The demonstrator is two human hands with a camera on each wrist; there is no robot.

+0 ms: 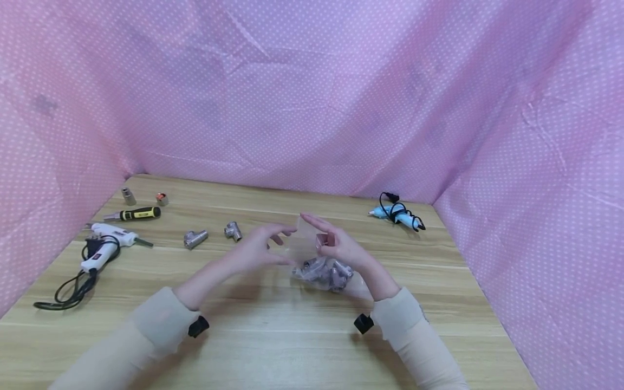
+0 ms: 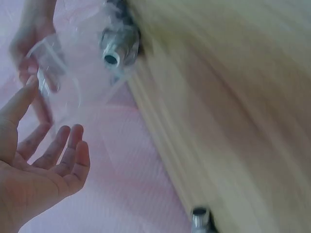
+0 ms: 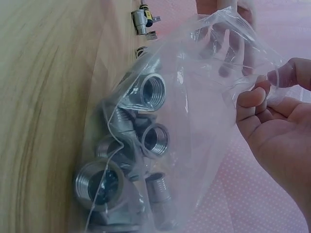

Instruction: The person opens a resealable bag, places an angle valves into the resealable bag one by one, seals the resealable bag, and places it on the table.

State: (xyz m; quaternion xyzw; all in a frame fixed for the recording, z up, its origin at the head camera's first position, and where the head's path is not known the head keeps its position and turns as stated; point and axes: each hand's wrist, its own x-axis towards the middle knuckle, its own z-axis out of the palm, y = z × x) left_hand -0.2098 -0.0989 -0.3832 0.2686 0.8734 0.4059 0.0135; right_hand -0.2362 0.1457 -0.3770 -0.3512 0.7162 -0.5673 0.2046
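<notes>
The right grip (image 3: 277, 131) pinches the rim of a clear plastic bag (image 3: 204, 121) at mid-frame in the head view. The left grip (image 1: 258, 246) is spread beside the mouth; whether it touches the film cannot be told. Threaded metal pipe fittings (image 3: 154, 92) bunch in the bag's lower part, on the wooden surface (image 1: 292, 352). The left grip stands between bag and two loose tee fittings (image 1: 195, 239), left of centre. At frame left lie a yellow-and-black screwdriver (image 1: 141, 213) and white glue gun (image 1: 100, 256); right of centre, a blue corded tool (image 1: 407, 218).
</notes>
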